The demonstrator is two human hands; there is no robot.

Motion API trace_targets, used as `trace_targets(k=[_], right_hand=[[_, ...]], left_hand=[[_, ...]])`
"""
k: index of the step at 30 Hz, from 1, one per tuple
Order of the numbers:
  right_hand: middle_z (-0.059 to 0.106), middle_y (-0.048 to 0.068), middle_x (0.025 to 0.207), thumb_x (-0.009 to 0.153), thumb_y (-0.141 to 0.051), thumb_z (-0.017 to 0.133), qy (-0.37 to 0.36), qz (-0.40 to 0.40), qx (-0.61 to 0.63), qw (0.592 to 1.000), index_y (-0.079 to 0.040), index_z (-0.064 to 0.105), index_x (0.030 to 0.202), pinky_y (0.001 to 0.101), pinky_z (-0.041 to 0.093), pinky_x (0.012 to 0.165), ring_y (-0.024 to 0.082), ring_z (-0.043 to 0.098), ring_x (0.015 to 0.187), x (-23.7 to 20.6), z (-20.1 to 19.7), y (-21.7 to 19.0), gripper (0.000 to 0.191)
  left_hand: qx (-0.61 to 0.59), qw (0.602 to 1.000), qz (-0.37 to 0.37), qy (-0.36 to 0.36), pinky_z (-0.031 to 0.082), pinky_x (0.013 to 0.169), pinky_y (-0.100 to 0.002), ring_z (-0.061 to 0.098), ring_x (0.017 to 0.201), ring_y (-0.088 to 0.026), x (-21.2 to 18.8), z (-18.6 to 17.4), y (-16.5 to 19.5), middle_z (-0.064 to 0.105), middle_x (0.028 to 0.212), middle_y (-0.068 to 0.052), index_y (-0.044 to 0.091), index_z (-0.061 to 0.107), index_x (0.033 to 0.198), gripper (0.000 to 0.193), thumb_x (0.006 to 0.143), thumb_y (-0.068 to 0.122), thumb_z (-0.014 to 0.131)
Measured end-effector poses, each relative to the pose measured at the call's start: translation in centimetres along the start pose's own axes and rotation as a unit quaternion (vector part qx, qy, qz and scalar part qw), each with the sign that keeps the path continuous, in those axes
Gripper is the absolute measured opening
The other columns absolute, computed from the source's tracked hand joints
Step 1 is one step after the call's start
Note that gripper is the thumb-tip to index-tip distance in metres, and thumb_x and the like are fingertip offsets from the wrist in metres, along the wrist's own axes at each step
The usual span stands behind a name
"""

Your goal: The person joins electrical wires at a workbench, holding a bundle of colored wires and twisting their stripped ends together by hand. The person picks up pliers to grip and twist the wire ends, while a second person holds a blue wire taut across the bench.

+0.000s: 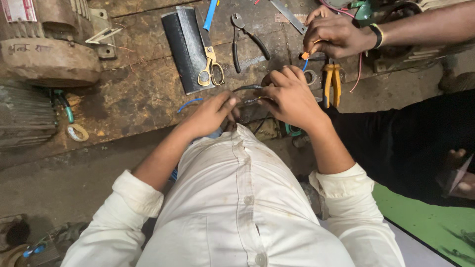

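The white shirt fills the near part of the view, and both forearms reach away from it toward the bench. The left hand and right hand sit close together just past the shirt, each pinched on a dark wire that runs left to right between them, its long axis across the view and slightly rising to the right. The right hand is a little farther out and higher; the left grips the nearer, lower end. A co-worker's hand comes in from the far right, fingers closed on a small orange piece with a blue lead, just beyond the right hand. Yellow pliers lie right beside the right hand, black pliers and scissors farther off on a dark sheet. Open bench lies to the left, up to the motor.
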State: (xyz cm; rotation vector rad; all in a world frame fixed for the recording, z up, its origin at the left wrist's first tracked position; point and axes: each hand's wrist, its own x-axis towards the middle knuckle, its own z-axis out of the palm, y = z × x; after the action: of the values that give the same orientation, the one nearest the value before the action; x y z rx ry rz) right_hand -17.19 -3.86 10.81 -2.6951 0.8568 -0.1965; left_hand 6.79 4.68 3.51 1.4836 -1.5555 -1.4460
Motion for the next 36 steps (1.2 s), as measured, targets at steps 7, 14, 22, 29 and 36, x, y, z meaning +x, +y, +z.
trace_targets(k=[7,14,22,29,36], right_hand=[[0.057,0.017,0.114,0.067,-0.038,0.088,0.038,0.023,-0.04,0.998,-0.009,0.073,0.126,0.0506,0.036,0.103,0.036,0.052,0.114,0.5,0.7,-0.7,0.067],[0.058,0.015,0.126,0.068,-0.027,0.086,0.126,-0.006,-0.063,0.99,-0.013,0.073,0.121,0.0537,0.036,0.111,0.036,0.053,0.125,-1.1,1.2,-0.7,0.056],[0.058,0.018,0.124,0.097,-0.02,0.079,0.218,0.285,-0.019,0.933,-0.004,0.068,0.117,0.0494,0.047,0.097,0.04,0.056,0.112,-7.9,7.0,4.8,0.027],[0.057,0.022,0.129,0.093,-0.018,0.073,0.229,0.31,-0.05,0.921,-0.003,0.067,0.121,0.0504,0.048,0.097,0.045,0.055,0.113,-7.0,10.6,9.0,0.032],[0.058,0.003,0.095,0.105,-0.02,0.065,0.23,0.473,0.576,0.626,-0.005,0.062,0.12,0.0321,0.044,0.077,0.015,0.052,0.089,-8.1,7.9,-1.1,0.022]], left_hand=[[0.132,0.984,0.122,-0.017,0.046,0.097,-0.045,0.057,0.116,-0.039,-1.4,0.0,0.6,0.061,0.119,-0.022,0.005,0.067,0.116,0.022,0.096,0.016,0.067],[0.114,0.987,0.064,0.099,0.051,0.08,-0.048,0.068,0.098,-0.04,-1.7,-1.1,0.3,0.071,0.102,-0.021,0.003,0.061,0.131,0.038,0.094,0.008,0.065],[0.064,0.99,0.089,0.092,0.055,0.08,-0.042,0.071,0.094,-0.034,-1.1,-1.0,0.4,0.071,0.101,-0.018,0.0,0.061,0.116,0.022,0.097,0.009,0.065],[0.064,0.985,0.139,0.078,0.054,0.088,-0.04,0.068,0.104,-0.031,-0.6,-2.8,1.3,0.068,0.111,-0.014,0.004,0.069,0.109,0.017,0.093,0.008,0.064],[0.037,0.99,0.117,0.065,0.053,0.09,-0.039,0.067,0.104,-0.03,-0.5,-3.9,2.1,0.067,0.109,-0.013,0.008,0.074,0.112,0.023,0.093,0.02,0.071]])
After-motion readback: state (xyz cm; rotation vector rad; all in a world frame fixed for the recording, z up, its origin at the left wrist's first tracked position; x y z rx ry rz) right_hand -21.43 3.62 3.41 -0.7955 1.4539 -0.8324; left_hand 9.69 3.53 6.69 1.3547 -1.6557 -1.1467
